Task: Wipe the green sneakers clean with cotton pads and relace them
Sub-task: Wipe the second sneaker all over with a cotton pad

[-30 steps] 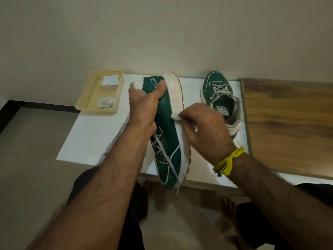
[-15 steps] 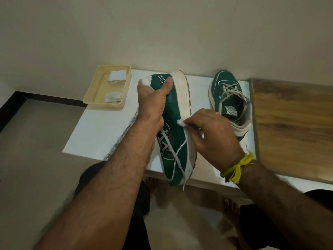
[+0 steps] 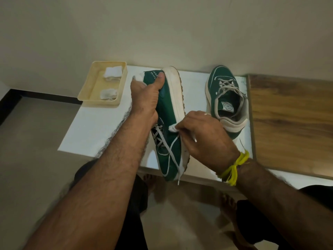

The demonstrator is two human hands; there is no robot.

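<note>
The green sneaker (image 3: 168,112) stands tilted on its side on the white table (image 3: 93,130), my left hand (image 3: 146,98) gripping its heel and my right hand (image 3: 203,138) pinching a cotton pad (image 3: 172,128) against its side; hard rubbing could twist it loose.

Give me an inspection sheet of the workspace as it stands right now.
Surface: white tabletop beside a wooden panel.
Job's things: held sneaker tipped on its side, laced; second sneaker upright, laced; cotton pad against the held sneaker's side.
Clutter: tray holding two used pads.
Grippers: left hand grips the held sneaker's heel; right hand pinches the cotton pad.
Cables: nothing seen.
Surroundings: plain wall, tiled floor.
</note>
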